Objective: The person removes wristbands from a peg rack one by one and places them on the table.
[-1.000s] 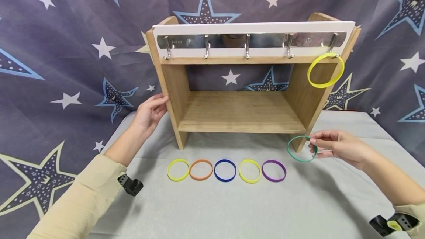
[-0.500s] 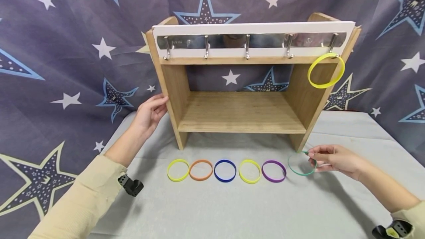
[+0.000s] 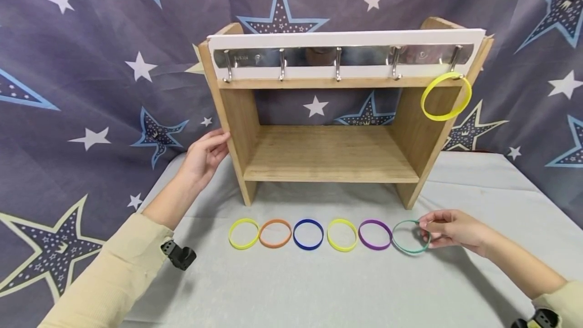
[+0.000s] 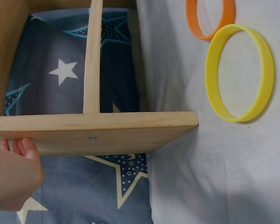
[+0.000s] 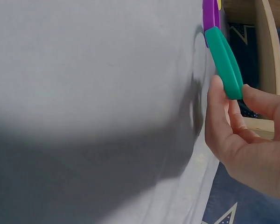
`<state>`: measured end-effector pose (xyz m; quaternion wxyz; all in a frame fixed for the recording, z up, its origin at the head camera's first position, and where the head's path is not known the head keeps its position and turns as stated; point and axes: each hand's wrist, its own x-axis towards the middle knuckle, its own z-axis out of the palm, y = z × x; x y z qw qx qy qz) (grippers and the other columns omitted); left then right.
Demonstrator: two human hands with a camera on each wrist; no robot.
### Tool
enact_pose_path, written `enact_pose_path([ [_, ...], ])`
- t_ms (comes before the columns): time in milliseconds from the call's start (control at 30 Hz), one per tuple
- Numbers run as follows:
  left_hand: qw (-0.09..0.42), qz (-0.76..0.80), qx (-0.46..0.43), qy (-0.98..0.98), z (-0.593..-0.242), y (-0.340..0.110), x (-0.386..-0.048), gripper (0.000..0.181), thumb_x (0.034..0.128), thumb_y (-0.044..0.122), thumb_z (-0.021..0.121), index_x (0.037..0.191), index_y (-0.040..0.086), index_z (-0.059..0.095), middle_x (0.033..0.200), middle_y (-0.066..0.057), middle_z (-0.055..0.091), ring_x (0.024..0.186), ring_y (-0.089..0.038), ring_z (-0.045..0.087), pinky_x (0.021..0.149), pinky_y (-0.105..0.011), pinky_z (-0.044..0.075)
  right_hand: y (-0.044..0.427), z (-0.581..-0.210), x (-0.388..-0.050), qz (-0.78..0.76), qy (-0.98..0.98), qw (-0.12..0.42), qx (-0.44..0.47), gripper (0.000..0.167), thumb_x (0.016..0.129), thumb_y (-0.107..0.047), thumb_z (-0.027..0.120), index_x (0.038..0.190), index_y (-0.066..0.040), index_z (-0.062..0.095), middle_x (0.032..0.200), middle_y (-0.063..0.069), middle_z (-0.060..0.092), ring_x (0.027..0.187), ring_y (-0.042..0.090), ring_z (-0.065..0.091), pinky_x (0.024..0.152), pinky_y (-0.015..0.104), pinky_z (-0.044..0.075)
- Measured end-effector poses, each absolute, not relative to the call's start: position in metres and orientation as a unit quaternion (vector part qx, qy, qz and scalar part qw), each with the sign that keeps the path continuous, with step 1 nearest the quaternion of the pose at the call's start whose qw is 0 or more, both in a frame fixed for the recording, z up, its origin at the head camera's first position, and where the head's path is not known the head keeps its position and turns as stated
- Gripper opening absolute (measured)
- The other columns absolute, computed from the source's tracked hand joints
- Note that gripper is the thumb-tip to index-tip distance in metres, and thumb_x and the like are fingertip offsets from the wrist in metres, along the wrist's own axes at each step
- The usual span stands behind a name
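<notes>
My right hand [image 3: 453,232] pinches a green wristband [image 3: 410,252] by its right edge, at the right end of a row on the cloth. In the right wrist view the green wristband [image 5: 225,63] is between thumb and fingertips, a little above the cloth. Beside it lies a purple wristband [image 3: 375,248]. Farther left are a yellow wristband [image 3: 342,250], a blue wristband [image 3: 308,248], an orange wristband [image 3: 275,245] and another yellow wristband [image 3: 244,248]. My left hand [image 3: 202,158] touches the left side panel of a wooden shelf [image 3: 332,178] with its fingertips.
A metal hook rail [image 3: 309,57] on a white board runs along the shelf's top front. From its rightmost hook hangs a yellow wristband [image 3: 444,118]. A star-patterned curtain [image 3: 109,90] stands behind the grey cloth-covered table [image 3: 282,292].
My right hand has come down and nearer with the green wristband, bringing it from the shelf's right foot to beside the purple one. The left hand stays at the shelf's side.
</notes>
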<state>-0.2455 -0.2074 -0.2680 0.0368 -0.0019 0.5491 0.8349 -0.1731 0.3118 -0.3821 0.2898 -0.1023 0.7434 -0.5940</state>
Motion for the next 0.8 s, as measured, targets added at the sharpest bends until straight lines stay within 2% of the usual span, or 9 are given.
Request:
enact_pose_path([
  [133,0.037,0.833,-0.004,0.551,-0.269,-0.208,-0.245,0.021,0.0975,0.007,0.049,0.118,0.008,0.046,0.093,0.007,0.063,0.092,-0.002,0.060,0.119,-0.026,0.026,0.310,-0.384,-0.173,-0.591,0.747,0.287,-0.100,0.014,0.100,-0.009,0.048,0.108,-0.004,0.058,0.090,-0.004,0.066,0.082,0.006,0.066,0.078,0.026,0.059],
  [333,0.036,0.833,0.002,0.552,-0.269,-0.207,-0.246,0.020,0.0976,0.007,0.049,0.117,0.008,0.047,0.092,0.007,0.064,0.092,-0.001,0.060,0.109,-0.021,0.035,0.311,-0.384,-0.173,-0.577,0.762,0.281,-0.090,0.017,0.099,-0.010,0.049,0.110,0.000,0.058,0.090,-0.007,0.067,0.083,0.004,0.066,0.078,0.026,0.059],
  [533,0.034,0.835,0.002,0.549,-0.269,-0.207,-0.245,0.019,0.0975,0.007,0.049,0.116,0.008,0.047,0.091,0.007,0.064,0.089,-0.001,0.061,0.094,-0.016,0.042,0.314,-0.377,-0.175,-0.559,0.782,0.267,-0.066,0.040,0.099,-0.013,0.052,0.121,0.020,0.048,0.092,-0.008,0.069,0.085,0.003,0.067,0.080,0.026,0.059],
  [667,0.035,0.835,0.003,0.549,-0.269,-0.207,-0.246,0.020,0.0972,0.007,0.049,0.117,0.008,0.046,0.092,0.007,0.063,0.090,-0.001,0.061,0.095,-0.017,0.041,0.316,-0.369,-0.177,-0.547,0.794,0.256,-0.066,0.050,0.099,-0.015,0.053,0.126,0.025,0.040,0.098,-0.006,0.070,0.089,0.004,0.068,0.082,0.026,0.058],
  [800,0.037,0.833,0.002,0.552,-0.269,-0.208,-0.246,0.021,0.0971,0.007,0.050,0.118,0.009,0.046,0.094,0.007,0.062,0.093,-0.001,0.060,0.102,-0.019,0.038,0.318,-0.362,-0.178,-0.523,0.815,0.241,-0.064,0.053,0.099,-0.018,0.053,0.128,0.024,0.038,0.102,-0.005,0.071,0.091,0.004,0.068,0.083,0.025,0.058],
])
